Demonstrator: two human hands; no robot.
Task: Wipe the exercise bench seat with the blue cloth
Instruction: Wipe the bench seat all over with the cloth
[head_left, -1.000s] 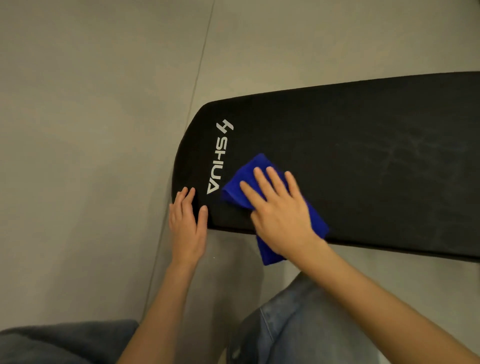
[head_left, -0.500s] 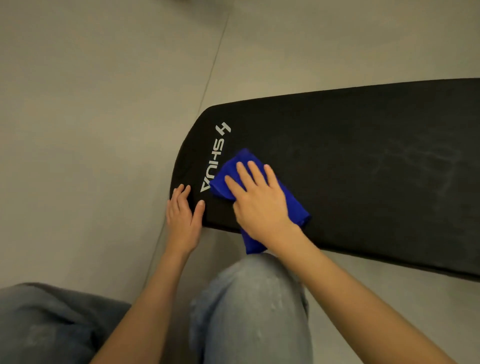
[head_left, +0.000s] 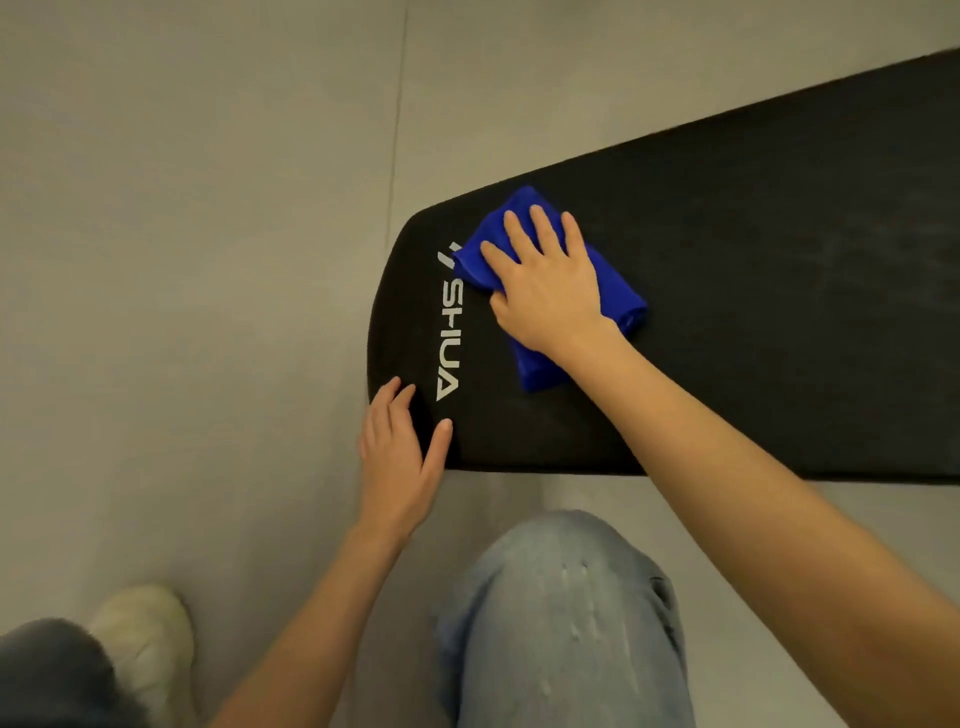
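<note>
The black padded bench seat (head_left: 727, 291) runs from the middle of the view to the right edge, with a white SHUA logo (head_left: 450, 343) near its rounded left end. A folded blue cloth (head_left: 615, 291) lies on the pad just right of the logo's top. My right hand (head_left: 545, 283) presses flat on the cloth, fingers spread over it toward the far edge. My left hand (head_left: 400, 452) rests on the near left corner of the seat, fingers apart, holding nothing.
Grey tiled floor (head_left: 182, 260) surrounds the bench. My knee in light jeans (head_left: 561, 618) is just below the seat's near edge. A pale shoe (head_left: 145, 639) and the other trouser leg show at the bottom left.
My right hand has slid the cloth away from the near edge toward the far side of the seat, past the logo's top. The left hand stays on the near corner.
</note>
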